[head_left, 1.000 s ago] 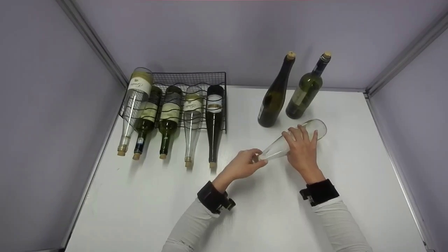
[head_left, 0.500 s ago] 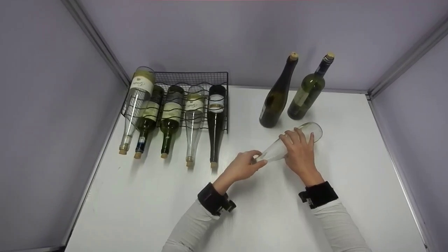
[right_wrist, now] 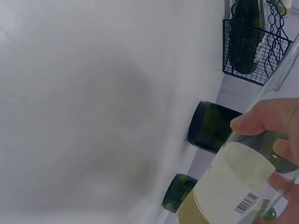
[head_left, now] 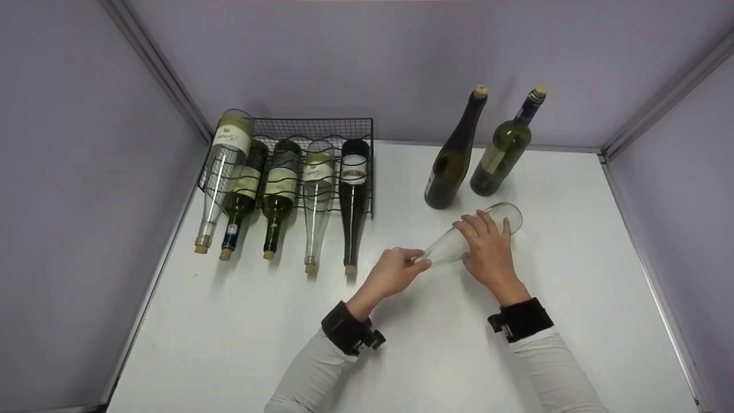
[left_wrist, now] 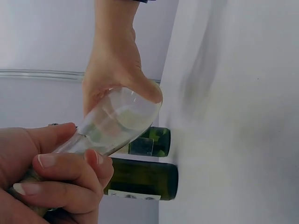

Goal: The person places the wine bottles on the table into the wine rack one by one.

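Both hands hold a clear glass wine bottle (head_left: pixel 446 249), its base toward the upper right and its neck toward the lower left. My left hand (head_left: pixel 391 274) grips the neck end; its fingers hide much of the neck in the left wrist view. Curled round the body is my right hand (head_left: pixel 491 252), with thumb and fingers on opposite sides. In the right wrist view the bottle's pale label (right_wrist: pixel 229 182) with a barcode shows. The bottle appears raised off the white table (head_left: pixel 436 355).
A black wire rack (head_left: pixel 371 172) at the back left holds several corked bottles lying neck forward. Behind my right hand stand a dark brown bottle (head_left: pixel 450 166) and a green bottle (head_left: pixel 503 152), both upright and corked. Grey walls enclose the table's back and sides.
The clear bottle has shifted a little to the left and toward me, with my right hand moving along with it. My left hand's fingers have drawn slightly closer together at the neck.
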`<state>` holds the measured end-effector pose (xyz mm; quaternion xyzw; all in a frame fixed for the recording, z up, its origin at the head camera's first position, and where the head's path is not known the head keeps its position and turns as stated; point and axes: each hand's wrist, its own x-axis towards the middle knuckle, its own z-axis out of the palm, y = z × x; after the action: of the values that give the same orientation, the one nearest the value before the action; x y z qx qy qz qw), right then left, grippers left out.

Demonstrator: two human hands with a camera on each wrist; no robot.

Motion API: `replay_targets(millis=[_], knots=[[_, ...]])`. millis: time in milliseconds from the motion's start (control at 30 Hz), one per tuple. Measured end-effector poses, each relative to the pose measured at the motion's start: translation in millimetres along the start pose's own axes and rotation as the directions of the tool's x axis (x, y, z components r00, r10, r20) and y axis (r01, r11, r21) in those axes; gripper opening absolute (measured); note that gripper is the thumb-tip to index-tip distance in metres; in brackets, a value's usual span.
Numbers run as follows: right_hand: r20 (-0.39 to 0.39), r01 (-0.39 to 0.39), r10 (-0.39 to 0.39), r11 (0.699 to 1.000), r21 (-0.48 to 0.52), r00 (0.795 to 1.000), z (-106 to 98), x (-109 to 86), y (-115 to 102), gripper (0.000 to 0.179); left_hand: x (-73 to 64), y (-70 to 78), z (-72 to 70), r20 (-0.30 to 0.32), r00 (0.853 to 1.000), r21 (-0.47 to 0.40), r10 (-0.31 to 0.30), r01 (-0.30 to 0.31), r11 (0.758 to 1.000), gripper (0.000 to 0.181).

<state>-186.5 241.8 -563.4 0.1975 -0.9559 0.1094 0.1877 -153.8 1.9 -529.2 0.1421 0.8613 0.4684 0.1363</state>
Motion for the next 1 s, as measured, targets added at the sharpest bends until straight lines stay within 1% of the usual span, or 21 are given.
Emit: replay_targets(millis=[167,300,467,567,667,767,867,1000], knots=[[0.021,0.005,-0.006,0.998,0.055,1.000,-3.1,1.1,-2.1,0.085,-3.3,-0.8,-6.4,-0.015,1.000,-0.020,0.002,-0.003,1.000,0.039],[0.043,-0.012,0.005,0.986,0.164,0.999,-7.9,1.4,-3.6,0.084,-6.0,-3.3,-12.3,-0.036,0.999,-0.040,-0.002,0.001,0.999,0.038],[0.038,-0.041,0.030,0.944,0.329,0.999,-15.5,-0.3,-3.2,0.080,-10.4,-8.0,-20.9,-0.041,0.999,-0.048,-0.008,0.006,0.999,0.036],[0.012,-0.030,0.028,0.912,0.409,1.000,-20.2,-2.5,-2.4,0.078,-13.5,-10.7,-26.0,-0.032,0.999,-0.062,-0.016,0.014,0.998,0.037],[-0.026,-0.013,0.029,0.887,0.462,0.999,-23.0,-4.2,-0.7,0.075,-16.4,-13.3,-31.0,-0.036,0.999,-0.071,-0.016,0.014,0.997,0.037],[-0.047,-0.018,0.048,0.868,0.496,0.998,-24.1,-5.3,1.0,0.072,-19.0,-16.1,-35.6,-0.047,0.999,-0.076,-0.008,0.005,0.997,0.037],[-0.029,-0.054,0.082,0.844,0.533,0.996,-24.6,-6.5,2.3,0.070,-21.8,-18.8,-40.4,-0.057,0.998,-0.074,0.001,-0.006,0.997,0.036],[0.040,-0.134,0.135,0.816,0.562,0.990,-24.7,-8.7,4.0,0.067,-26.2,-21.7,-47.6,-0.069,0.998,-0.069,0.009,-0.013,0.998,0.036]])
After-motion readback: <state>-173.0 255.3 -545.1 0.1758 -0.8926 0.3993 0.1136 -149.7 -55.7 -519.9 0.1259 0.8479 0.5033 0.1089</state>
